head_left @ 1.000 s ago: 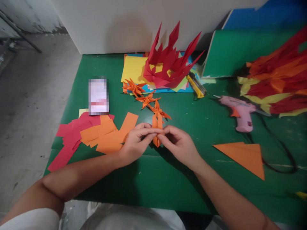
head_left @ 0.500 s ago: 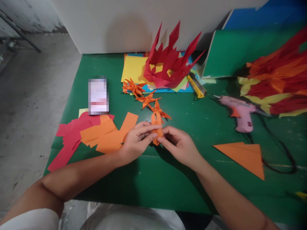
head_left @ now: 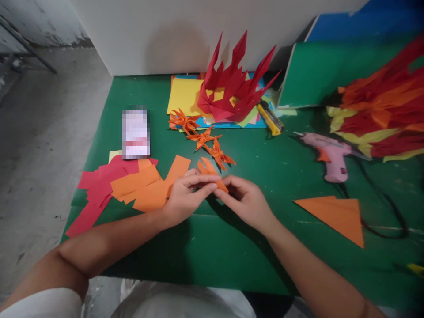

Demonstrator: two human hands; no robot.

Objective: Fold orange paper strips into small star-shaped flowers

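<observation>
Between my two hands is a folded orange paper strip [head_left: 209, 168], tilted with its two ends pointing up and left. My left hand [head_left: 189, 191] pinches it from the left, fingers lying across its front. My right hand [head_left: 244, 197] grips its lower right end between thumb and fingers. Just beyond the strip lie several folded orange paper flowers [head_left: 202, 138] in a slanting row. Loose orange paper strips [head_left: 150, 192] lie beside my left hand, partly covered by it, with red paper strips [head_left: 102, 185] further left.
A red folded-paper crown [head_left: 228, 97] stands on coloured paper sheets [head_left: 185, 95] at the back, beside a yellow cutter [head_left: 270, 117]. On the right are a pink glue gun [head_left: 334, 159] with its black cord and an orange paper triangle [head_left: 341, 216]. A blurred-out phone [head_left: 135, 132] lies left.
The folded orange strip has turned from nearly upright to leaning left, its lower end now pointing right. Both hands keep hold of it and have hardly moved.
</observation>
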